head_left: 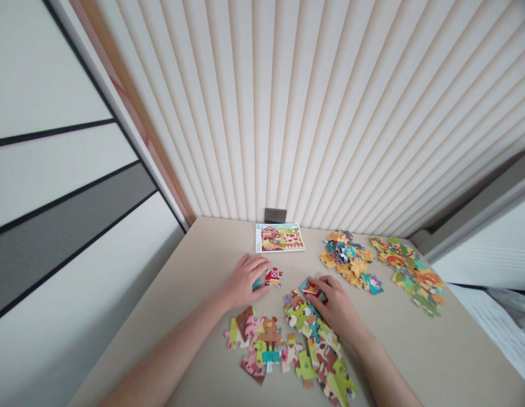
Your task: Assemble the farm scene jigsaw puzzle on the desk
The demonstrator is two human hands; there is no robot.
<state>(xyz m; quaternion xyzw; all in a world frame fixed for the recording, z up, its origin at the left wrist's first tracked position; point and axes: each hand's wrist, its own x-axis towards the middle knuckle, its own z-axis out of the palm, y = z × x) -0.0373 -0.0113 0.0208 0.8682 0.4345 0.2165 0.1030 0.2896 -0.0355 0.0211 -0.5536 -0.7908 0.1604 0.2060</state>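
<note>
On the near side of the picture card [281,237], left hand [246,281] partly covers a teal piece [257,283] beside the barn piece [273,276], its fingers' grip not determinable, while right hand [320,294] has fingers clamped on a red-and-blue piece [308,288].

Blue piece [256,285]: partly hidden under my left hand [242,282].
Red piece [273,276]: flat, just right of the blue one, with white crossed lines.
Red-blue piece [309,288]: between my right thumb and fingers, at the heap's far edge; whether lifted, I cannot tell.
Heap [302,323]: loose, overlapping, mostly green, pink and brown.
</note>
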